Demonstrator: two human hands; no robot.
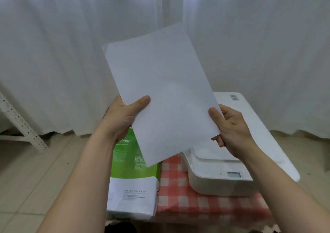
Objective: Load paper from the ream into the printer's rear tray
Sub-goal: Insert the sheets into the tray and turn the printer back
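Note:
I hold a thin stack of white paper (160, 90) upright in the air, tilted a little to the left. My left hand (123, 116) grips its lower left edge, thumb on the front. My right hand (230, 127) grips its lower right edge. Below the sheets lies the ream (134, 179) in a green and white wrapper. To its right stands the white printer (219, 177), with a small display on its front and its white rear tray (267, 131) leaning up and back on the right. The paper hides part of the printer's top.
The ream and printer rest on a small surface with a red and white checked cloth (196, 204). White curtains (62, 54) hang close behind. A white perforated metal frame (19, 123) leans at the left over a beige tiled floor (26, 179).

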